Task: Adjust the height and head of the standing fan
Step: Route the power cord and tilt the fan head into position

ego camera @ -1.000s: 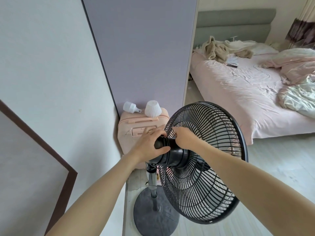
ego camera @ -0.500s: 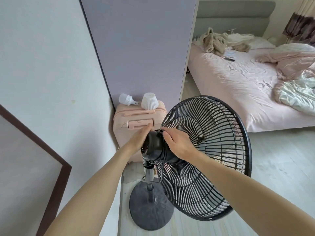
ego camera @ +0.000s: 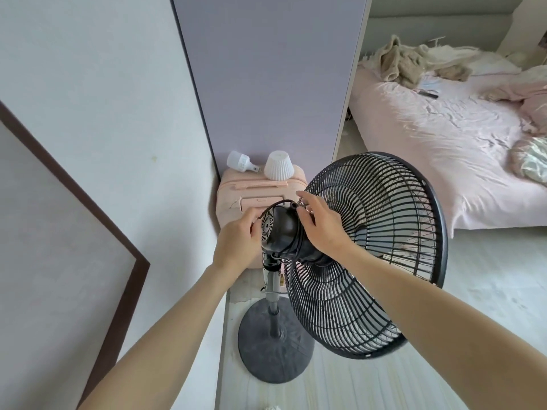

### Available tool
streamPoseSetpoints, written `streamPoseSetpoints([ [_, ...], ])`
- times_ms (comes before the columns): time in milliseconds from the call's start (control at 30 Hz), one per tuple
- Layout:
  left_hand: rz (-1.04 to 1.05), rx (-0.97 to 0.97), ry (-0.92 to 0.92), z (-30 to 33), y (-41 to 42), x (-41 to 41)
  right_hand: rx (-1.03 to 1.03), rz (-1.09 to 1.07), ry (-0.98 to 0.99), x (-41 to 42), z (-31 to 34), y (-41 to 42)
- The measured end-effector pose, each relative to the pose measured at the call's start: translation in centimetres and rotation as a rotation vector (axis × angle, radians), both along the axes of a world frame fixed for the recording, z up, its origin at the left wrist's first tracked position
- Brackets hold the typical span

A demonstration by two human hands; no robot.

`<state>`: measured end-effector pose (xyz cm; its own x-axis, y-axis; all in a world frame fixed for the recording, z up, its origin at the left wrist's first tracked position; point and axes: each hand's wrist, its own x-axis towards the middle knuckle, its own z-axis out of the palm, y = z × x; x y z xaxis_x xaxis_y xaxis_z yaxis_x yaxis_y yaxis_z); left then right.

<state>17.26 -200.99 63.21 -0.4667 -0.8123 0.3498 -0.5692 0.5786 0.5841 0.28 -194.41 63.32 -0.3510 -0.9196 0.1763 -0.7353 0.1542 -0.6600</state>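
A black standing fan stands on the floor in front of me, its round grille [ego camera: 384, 261] facing right and slightly up. The black motor housing [ego camera: 281, 229] sits behind the grille on a metal pole [ego camera: 273, 294] above a round dark base [ego camera: 275, 341]. My left hand [ego camera: 236, 241] grips the rear of the housing at its vented back. My right hand [ego camera: 321, 226] lies over the top of the housing where it meets the grille, fingers curled near a small knob and a thin black cord.
A pink suitcase [ego camera: 236, 193] stands against the wall behind the fan, with a white bulb [ego camera: 239, 162] and a white ribbed shade [ego camera: 278, 168] on top. A lilac panel [ego camera: 266, 78] rises behind it. A bed [ego camera: 444, 149] with pink bedding fills the right.
The fan head has turned so its vented back shows to me. My left hand slid to the rear of the housing; my right hand moved up over its top.
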Motion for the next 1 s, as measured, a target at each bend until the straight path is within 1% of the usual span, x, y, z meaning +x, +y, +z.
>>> streamPoseSetpoints([
  [67,0.026,-0.017,-0.041,0.9,0.2,0.3,-0.092,0.019,-0.017,0.3,0.2,0.4],
  [133,0.053,-0.048,-0.141,1.7,0.2,0.2,-0.14,0.057,0.007,0.6,0.4,0.7],
  [200,0.074,-0.038,-0.21,2.3,0.3,-0.1,-0.146,0.073,0.025,0.6,0.6,0.9],
  [233,0.078,-0.019,-0.213,2.5,0.4,-0.2,-0.13,0.074,0.038,0.5,0.6,1.0],
  [400,0.029,0.06,-0.083,2.8,1.9,0.4,0.035,0.089,0.084,0.0,0.4,1.3],
  [567,-0.098,0.432,0.061,2.2,4.1,0.8,0.079,0.11,0.05,0.1,0.3,1.4],
  [667,-0.168,0.473,0.032,1.2,5.4,0.8,0.067,0.105,0.018,0.1,0.6,1.4],
  [733,-0.154,0.537,0.085,0.3,6.0,0.7,0.056,0.107,0.001,0.1,0.7,1.4],
  [833,-0.098,0.565,0.13,-0.9,6.5,0.2,0.067,0.094,-0.021,0.1,0.7,1.4],
  [933,-0.053,0.691,0.227,-2.1,7.3,-0.4,0.088,0.086,-0.057,0.0,0.7,1.2],
  [1000,-0.027,0.734,0.275,-2.5,7.6,-0.7,0.08,0.089,-0.061,-0.1,0.7,1.2],
])
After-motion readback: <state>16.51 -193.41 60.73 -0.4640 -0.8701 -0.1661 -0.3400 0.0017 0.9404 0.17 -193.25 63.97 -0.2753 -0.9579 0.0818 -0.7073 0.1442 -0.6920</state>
